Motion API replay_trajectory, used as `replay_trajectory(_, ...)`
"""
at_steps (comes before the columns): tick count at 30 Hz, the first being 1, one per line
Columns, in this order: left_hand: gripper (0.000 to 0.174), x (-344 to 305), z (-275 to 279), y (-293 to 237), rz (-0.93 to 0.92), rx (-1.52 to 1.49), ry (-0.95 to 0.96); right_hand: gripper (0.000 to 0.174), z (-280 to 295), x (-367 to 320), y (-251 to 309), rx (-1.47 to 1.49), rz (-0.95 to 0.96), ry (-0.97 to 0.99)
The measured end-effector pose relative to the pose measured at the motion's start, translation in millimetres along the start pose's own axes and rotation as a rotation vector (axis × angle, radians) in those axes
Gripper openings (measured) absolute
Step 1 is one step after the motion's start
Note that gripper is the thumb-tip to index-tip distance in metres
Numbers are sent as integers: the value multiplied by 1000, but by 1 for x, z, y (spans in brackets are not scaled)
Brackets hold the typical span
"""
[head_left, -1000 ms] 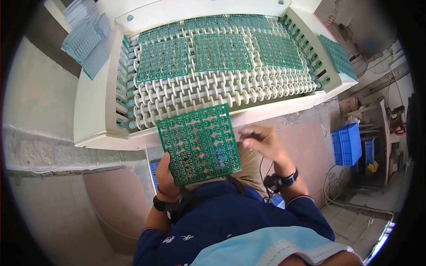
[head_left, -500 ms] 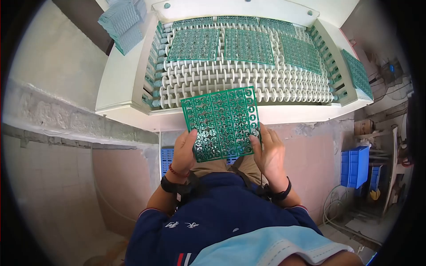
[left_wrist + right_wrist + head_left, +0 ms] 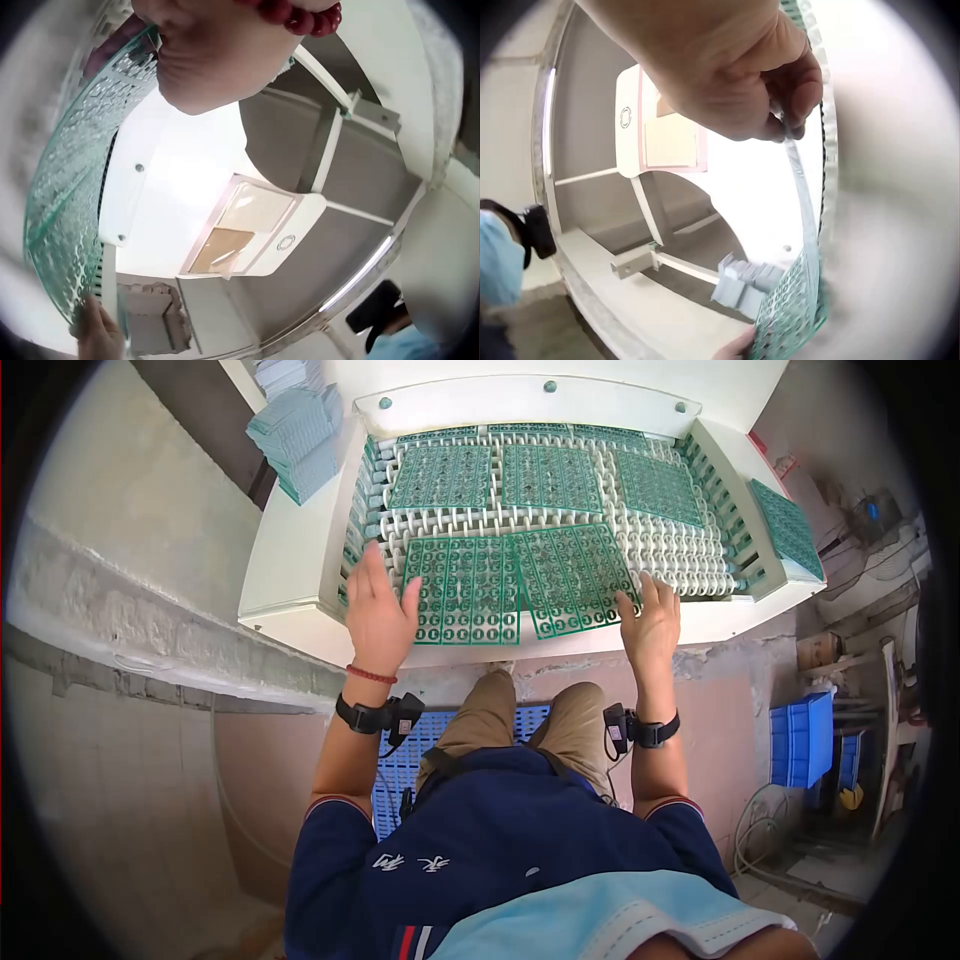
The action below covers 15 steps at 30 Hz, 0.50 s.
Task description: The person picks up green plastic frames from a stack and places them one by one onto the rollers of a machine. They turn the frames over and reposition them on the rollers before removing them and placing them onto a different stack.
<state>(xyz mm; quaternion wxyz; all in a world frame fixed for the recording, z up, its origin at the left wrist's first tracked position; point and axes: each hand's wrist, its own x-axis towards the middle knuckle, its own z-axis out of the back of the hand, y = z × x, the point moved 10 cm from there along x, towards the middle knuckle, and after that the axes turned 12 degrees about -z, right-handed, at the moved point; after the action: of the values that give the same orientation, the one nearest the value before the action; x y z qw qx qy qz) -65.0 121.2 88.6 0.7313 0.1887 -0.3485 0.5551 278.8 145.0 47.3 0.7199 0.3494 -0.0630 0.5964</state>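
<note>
Two green circuit-board panels lie side by side at the front of the roller conveyor. The left circuit board (image 3: 463, 595) sits nearly square to the rollers, while the right circuit board (image 3: 572, 575) is turned at an angle and meets its edge. My left hand (image 3: 378, 622) is beside the left board's outer edge, fingers straight and thumb spread. With thumb and fingers, my right hand (image 3: 652, 625) pinches the right board near its lower outer corner; the right wrist view shows this hand (image 3: 735, 75) gripping the board's thin edge.
More circuit boards (image 3: 550, 475) lie in rows farther back on the white rollers (image 3: 680, 550). A stack of boards (image 3: 300, 445) stands on the machine's left ledge, and one board (image 3: 787, 528) leans on the right. Blue bins (image 3: 800, 740) stand at the right.
Held before my body earlier, the boards have moved forward to the conveyor's front and now show as two side by side. My left hand has let go; my right hand came to grip an edge.
</note>
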Motion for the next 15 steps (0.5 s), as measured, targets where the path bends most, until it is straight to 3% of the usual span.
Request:
replay_trajectory(1, 52, 0, 0, -6, -2, -4, 3, 47, 5, 1, 5, -3, -4, 0)
replay_trajectory(3, 65, -6, -22, -48, -288, -127, 223, 52, 10, -9, 41, 124, 193, 71)
replay_trajectory(4, 64, -15, -35, -58, -324, -135, 314, 61, 0, -16, 51, 138, 270, 158)
replay_trajectory(7, 64, -31, -61, -54, -326, -99, 405, 69, -23, -34, 70, 48, 395, 263)
replay_trajectory(15, 64, -28, -71, -31, -218, 9, 462, 72, -44, -33, 81, -39, 335, 201)
